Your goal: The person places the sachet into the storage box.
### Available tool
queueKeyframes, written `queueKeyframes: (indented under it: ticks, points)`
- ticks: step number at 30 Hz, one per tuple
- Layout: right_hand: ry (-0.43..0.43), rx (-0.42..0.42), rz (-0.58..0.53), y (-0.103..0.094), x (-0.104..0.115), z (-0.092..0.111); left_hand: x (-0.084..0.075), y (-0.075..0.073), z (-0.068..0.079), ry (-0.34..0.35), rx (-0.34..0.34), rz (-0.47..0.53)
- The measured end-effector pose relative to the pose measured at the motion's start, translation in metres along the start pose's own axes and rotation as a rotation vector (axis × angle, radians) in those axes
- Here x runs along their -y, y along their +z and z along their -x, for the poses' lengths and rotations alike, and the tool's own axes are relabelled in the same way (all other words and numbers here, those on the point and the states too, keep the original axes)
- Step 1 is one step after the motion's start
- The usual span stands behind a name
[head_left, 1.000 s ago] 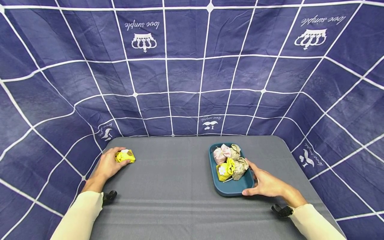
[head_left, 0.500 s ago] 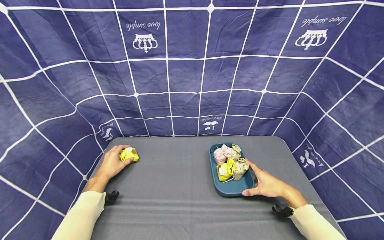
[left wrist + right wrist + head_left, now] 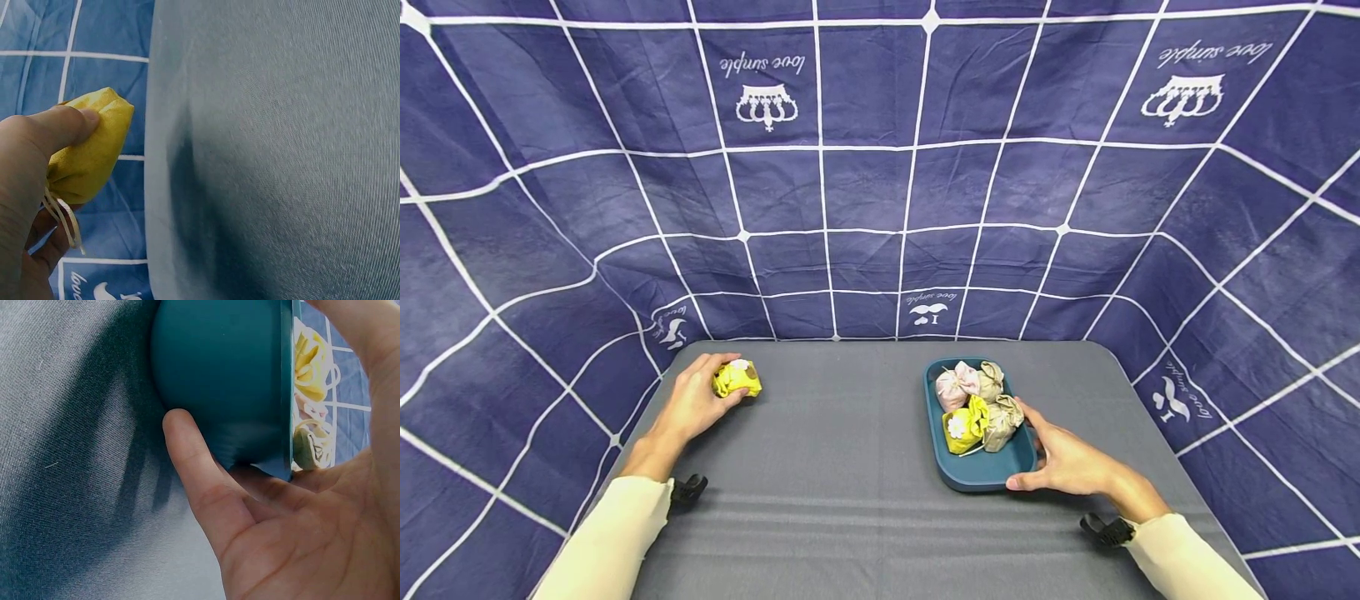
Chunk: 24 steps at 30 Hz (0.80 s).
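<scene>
My left hand (image 3: pixel 696 400) pinches a yellow drawstring pouch (image 3: pixel 747 379) with a white flower decoration, near the table's far left corner. In the left wrist view the thumb presses on the yellow cloth and pale cords dangle below. At the right, my right hand (image 3: pixel 1067 460) holds the near right corner of a blue tray (image 3: pixel 973 479), thumb on the near wall and fingers along the right side. Inside the tray lie a pink pouch (image 3: pixel 952 390), another yellow pouch (image 3: pixel 958 432) with a flower, and two beige pouches (image 3: pixel 1000 425), one farther back.
A grey cloth-covered table (image 3: pixel 835 450) spreads under both hands. Blue curtains (image 3: pixel 865 192) with white grid lines enclose its back and sides. A black strap mount (image 3: pixel 688 490) sits on each wrist.
My left hand has moved a little to the right and slightly away from me with the yellow pouch. The right hand and the tray stay in place.
</scene>
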State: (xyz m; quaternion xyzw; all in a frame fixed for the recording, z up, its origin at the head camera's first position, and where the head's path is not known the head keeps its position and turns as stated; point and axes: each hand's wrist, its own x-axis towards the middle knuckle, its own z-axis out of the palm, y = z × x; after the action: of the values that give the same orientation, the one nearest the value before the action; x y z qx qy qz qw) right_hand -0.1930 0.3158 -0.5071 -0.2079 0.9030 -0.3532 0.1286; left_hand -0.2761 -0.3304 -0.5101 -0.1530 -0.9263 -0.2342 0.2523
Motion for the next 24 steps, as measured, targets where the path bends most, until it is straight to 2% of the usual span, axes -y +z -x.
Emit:
queueKeyframes:
  ticks: [8, 24]
  points:
    - [0.005, -0.011, 0.021, 0.001, -0.001, 0.001, -0.016, -0.002, -0.004, 0.040, -0.004, -0.013]
    - [0.015, -0.016, 0.041, -0.001, 0.003, 0.002, -0.050, 0.003, -0.007, 0.046, -0.005, -0.036]
